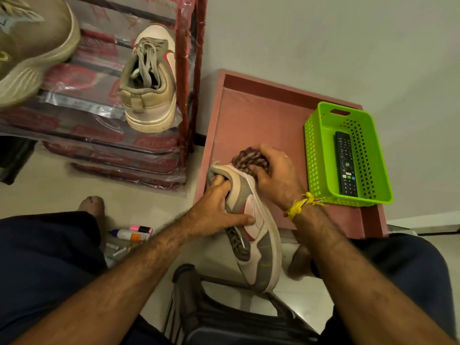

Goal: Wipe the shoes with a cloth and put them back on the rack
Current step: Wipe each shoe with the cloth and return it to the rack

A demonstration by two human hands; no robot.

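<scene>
my left hand (219, 210) grips the sneaker (251, 227), fingers hooked into its collar; right hand (271, 175) pinches the bunched cloth (245, 158) against the heel

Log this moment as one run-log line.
step: wiping | left hand: grips shoe at collar | right hand: presses cloth on heel | matching shoe: on rack

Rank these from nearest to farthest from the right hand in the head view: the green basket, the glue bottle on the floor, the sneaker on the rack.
Measured from the right hand:
1. green basket, just to its right on the pink table.
2. sneaker on the rack, up and left.
3. glue bottle, on the floor at lower left; close to the sneaker's distance, so ranks 2 and 3 are uncertain.
</scene>
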